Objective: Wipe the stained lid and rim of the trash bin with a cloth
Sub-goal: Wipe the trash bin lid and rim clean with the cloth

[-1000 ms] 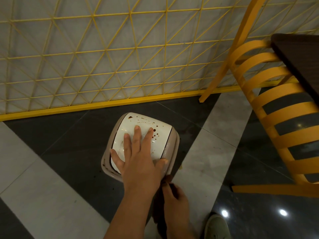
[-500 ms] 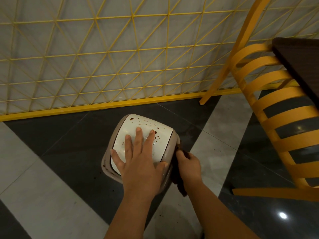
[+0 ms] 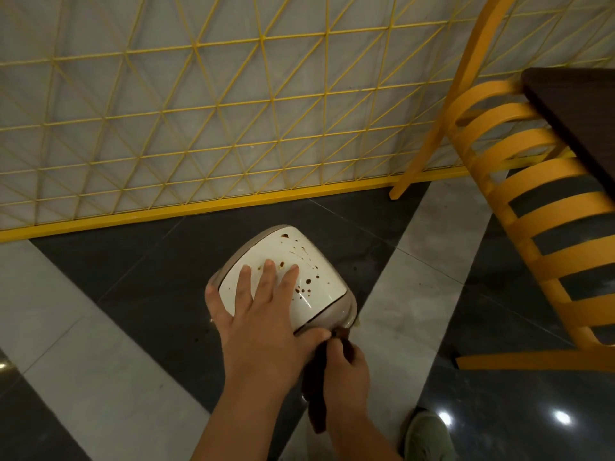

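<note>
Yellow lattice wall (image 3: 199, 111), slatted chair (image 3: 532, 207)

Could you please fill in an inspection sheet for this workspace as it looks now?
Surface: floor of dark and pale grey tiles, glossy, with light glints.
Job's things: bin standing on the floor; its white lid has brown spots; dark brown cloth at the near rim.
Clutter: nothing seen.
Grippers: left hand flat on the lid, fingers spread; right hand shut on the cloth by the rim.
Cables: nothing seen.
Surroundings: yellow grille against the wall, yellow chair, dark table, a shoe.
</note>
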`<state>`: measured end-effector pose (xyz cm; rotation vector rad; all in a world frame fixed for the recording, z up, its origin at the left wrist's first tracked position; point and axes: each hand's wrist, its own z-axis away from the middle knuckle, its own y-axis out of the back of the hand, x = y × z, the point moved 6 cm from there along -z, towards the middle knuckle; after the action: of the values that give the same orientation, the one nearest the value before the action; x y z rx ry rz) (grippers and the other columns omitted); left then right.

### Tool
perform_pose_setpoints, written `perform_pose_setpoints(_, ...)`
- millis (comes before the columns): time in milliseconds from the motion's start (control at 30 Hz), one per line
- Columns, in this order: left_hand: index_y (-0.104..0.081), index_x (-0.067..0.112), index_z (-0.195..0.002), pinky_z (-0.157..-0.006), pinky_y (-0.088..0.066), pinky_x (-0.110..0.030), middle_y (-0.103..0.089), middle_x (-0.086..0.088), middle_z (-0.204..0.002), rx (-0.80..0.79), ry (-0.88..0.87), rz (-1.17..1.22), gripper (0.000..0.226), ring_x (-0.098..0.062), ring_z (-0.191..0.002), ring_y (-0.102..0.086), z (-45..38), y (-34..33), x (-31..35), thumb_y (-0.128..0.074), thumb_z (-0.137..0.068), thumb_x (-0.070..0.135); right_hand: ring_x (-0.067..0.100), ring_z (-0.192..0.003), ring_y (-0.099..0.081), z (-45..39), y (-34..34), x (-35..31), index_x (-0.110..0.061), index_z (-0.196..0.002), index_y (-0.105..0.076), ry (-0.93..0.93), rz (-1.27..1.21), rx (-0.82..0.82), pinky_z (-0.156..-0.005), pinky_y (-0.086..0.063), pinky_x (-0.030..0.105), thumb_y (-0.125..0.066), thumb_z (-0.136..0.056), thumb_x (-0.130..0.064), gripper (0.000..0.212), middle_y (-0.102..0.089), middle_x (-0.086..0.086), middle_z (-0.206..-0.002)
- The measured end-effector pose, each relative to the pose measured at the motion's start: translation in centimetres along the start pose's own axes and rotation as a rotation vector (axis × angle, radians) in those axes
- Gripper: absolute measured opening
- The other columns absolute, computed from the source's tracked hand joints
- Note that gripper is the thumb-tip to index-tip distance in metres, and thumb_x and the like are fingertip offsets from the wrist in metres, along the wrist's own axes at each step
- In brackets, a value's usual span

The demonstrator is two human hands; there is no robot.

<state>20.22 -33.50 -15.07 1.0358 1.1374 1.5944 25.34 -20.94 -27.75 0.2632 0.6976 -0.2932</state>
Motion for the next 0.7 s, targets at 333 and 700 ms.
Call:
perform_pose_setpoints(333,0.005,0.045,-0.146,-0.106,0.023,-0.054,0.015,0.009,-0.158,0.016,0.050,0.139,0.084,-0.016,-0.146,0.012,-0.3,-1.0,0.7,-0.052,-0.085,0.057,0.037,-0.085,-0.066,-4.7,1.4,-5.9,-0.019,-0.092,-0.064,0.050,0.024,0.005,-0.079,-0.055,0.053,-0.057,-0.090,-0.034,0.017,-0.067,0.014,-0.088)
perform_pose_setpoints(700,0.006,0.046,-0.145,-0.107,0.021,-0.055,0.014,0.011,-0.158,0.007,0.073,0.163,0.088,-0.013,-0.146,0.010,-0.6,-1.1,0.6,-0.056,-0.084,0.055,0.011,-0.101,-0.059,-3.6,1.8,-6.9,-0.041,-0.103,-0.061,0.368,0.145,0.075,-0.089,-0.054,0.042,-0.056,-0.090,-0.036,0.015,-0.058,-0.011,-0.110)
